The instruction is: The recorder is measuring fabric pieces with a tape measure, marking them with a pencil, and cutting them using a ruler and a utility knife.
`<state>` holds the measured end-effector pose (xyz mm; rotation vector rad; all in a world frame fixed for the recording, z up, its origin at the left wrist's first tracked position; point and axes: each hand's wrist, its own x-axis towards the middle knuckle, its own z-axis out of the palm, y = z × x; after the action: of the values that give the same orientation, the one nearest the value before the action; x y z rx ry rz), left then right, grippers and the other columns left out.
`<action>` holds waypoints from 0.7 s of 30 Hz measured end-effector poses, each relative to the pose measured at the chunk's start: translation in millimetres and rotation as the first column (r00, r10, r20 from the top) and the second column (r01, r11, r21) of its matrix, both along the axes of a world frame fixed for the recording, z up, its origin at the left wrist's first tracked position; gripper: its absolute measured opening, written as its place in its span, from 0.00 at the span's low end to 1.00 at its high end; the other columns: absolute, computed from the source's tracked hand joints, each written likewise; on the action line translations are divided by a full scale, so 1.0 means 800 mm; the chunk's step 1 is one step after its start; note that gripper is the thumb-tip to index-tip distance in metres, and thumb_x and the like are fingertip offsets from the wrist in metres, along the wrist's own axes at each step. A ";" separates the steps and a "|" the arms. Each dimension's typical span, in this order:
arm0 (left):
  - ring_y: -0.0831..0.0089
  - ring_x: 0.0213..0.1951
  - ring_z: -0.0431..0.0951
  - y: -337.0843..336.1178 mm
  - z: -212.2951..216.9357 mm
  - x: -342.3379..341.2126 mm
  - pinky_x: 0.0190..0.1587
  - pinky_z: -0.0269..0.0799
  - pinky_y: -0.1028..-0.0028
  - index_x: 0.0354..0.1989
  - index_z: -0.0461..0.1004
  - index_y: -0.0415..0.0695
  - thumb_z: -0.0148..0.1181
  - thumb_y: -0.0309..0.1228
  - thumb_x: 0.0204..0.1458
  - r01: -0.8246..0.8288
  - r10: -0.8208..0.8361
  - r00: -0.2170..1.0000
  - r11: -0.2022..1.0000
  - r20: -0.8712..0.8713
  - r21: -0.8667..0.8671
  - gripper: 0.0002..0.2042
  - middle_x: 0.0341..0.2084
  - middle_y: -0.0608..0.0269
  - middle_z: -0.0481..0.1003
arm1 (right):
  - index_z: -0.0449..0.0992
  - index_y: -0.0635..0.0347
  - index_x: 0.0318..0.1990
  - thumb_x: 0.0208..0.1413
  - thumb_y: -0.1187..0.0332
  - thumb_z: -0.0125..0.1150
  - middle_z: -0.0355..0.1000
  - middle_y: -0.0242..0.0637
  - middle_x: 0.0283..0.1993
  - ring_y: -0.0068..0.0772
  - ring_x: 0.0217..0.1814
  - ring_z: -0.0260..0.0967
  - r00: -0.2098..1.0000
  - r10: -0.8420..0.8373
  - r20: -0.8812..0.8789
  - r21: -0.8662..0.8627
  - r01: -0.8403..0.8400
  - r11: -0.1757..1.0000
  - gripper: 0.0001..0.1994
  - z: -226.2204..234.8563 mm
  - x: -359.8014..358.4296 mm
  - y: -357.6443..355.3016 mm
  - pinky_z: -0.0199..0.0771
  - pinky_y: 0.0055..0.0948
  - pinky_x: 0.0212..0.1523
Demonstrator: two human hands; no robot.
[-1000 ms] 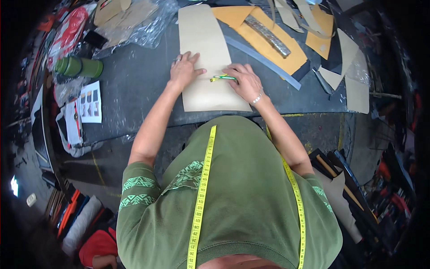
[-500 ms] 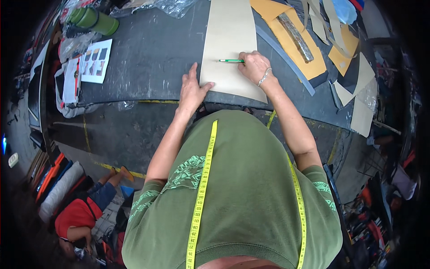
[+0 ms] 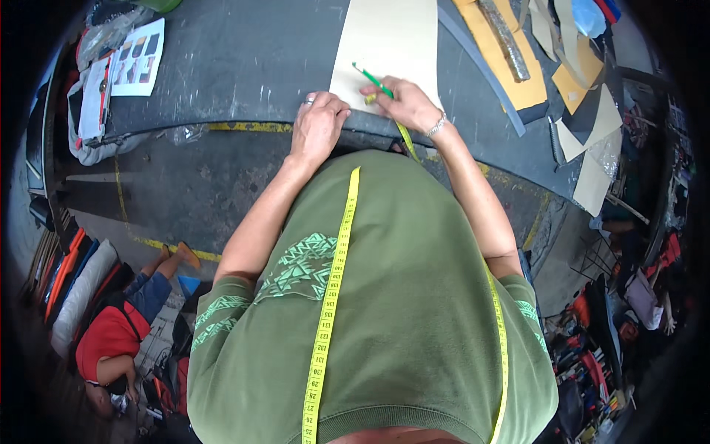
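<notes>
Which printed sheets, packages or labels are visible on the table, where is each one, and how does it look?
Swatch card: far left of the table, white sheet with rows of small dark and grey squares.
Clear bag: behind the card, crumpled, see-through plastic.
Blue pack: far right corner, light blue, partly cut off.
No screens or signs show.

Hands now at sheet's near edge
</notes>
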<state>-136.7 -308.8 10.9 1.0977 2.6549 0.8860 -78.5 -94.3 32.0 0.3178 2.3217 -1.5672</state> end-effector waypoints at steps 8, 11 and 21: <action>0.55 0.59 0.68 -0.012 -0.012 0.010 0.56 0.70 0.56 0.48 0.74 0.42 0.58 0.27 0.56 0.115 -0.114 0.993 0.993 -0.024 0.041 0.11 0.58 0.59 0.69 | 0.83 0.56 0.39 0.48 0.63 0.72 0.80 0.33 0.32 0.23 0.33 0.77 0.970 -0.243 -0.029 0.201 0.244 0.949 0.12 -0.045 -0.035 -0.034 0.77 0.25 0.38; 0.55 0.61 0.66 -0.007 -0.016 0.011 0.57 0.69 0.55 0.51 0.70 0.44 0.58 0.33 0.57 0.189 -0.196 0.976 0.979 -0.092 -0.078 0.15 0.62 0.59 0.65 | 0.83 0.55 0.38 0.47 0.58 0.71 0.81 0.37 0.32 0.30 0.34 0.79 0.977 -0.212 0.012 0.381 0.191 0.905 0.14 -0.040 -0.043 -0.040 0.78 0.29 0.40; 0.58 0.63 0.65 -0.004 -0.019 0.013 0.61 0.67 0.58 0.61 0.67 0.44 0.58 0.38 0.58 0.061 -0.084 0.989 0.981 -0.120 -0.185 0.23 0.64 0.59 0.64 | 0.83 0.61 0.34 0.48 0.62 0.72 0.79 0.32 0.26 0.20 0.26 0.78 0.945 -0.304 0.124 0.066 0.297 0.952 0.12 -0.043 -0.006 0.001 0.77 0.24 0.31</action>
<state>-126.1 -312.0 -4.7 1.2350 2.7110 0.5661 -83.2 -93.3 -2.3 0.7971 2.2899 -1.5704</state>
